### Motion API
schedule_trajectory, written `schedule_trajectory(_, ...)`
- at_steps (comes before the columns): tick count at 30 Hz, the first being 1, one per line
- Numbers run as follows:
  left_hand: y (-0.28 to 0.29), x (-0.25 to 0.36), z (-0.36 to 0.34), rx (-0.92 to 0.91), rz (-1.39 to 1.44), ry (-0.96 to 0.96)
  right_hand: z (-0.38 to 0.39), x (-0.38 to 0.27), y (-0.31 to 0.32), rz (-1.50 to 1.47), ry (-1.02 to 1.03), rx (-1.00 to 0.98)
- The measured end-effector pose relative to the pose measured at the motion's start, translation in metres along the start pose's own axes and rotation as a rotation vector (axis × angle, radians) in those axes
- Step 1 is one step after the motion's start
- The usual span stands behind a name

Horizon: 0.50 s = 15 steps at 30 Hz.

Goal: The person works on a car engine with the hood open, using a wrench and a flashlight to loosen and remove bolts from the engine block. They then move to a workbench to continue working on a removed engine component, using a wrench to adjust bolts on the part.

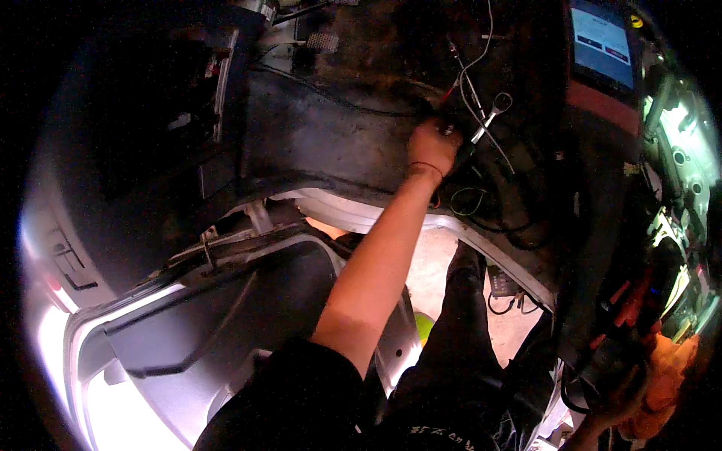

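Note:
My left hand [435, 145] reaches forward over a dark, worn floor panel [323, 131] inside a vehicle. Its fingers are curled closed around something dark, which I cannot make out. A thin red lead [450, 94] and a black cable [338, 101] run up to the fist. Just right of it lies a silver wrench [492, 116] with a ring end. A slim metal rod [472, 86] and a thin pale wire [489, 37] lie beyond it. At the lower right, what seems to be my right hand [613, 410] is in deep shadow beside an orange cloth or glove [665, 376]; its fingers are unclear.
A lit tablet [602, 46] stands at the far right. Below me the grey door panel [248, 316] hangs open past the pale door sill [353, 214]. A dark box with cables [502, 284] sits on the ground beside my leg. Loose wires [470, 201] lie near the sill.

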State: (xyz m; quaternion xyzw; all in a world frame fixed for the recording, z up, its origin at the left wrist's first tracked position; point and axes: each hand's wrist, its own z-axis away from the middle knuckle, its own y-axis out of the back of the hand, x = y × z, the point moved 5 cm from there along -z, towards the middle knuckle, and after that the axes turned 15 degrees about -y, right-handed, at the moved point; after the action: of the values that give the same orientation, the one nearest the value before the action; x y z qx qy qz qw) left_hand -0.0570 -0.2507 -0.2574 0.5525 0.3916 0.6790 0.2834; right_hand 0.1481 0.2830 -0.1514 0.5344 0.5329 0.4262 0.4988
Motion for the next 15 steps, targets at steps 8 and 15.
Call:
schedule_trajectory(8, -0.042, -0.059, -0.036, -0.441, -0.321, 0.223, -0.015, -0.005, 0.0, -0.406, -0.417, -0.124)
schedule_trajectory(15, 0.034, 0.002, 0.009, 0.015, -0.232, 0.187, -0.033, -0.029, 0.04, -0.558, -0.569, -0.081)
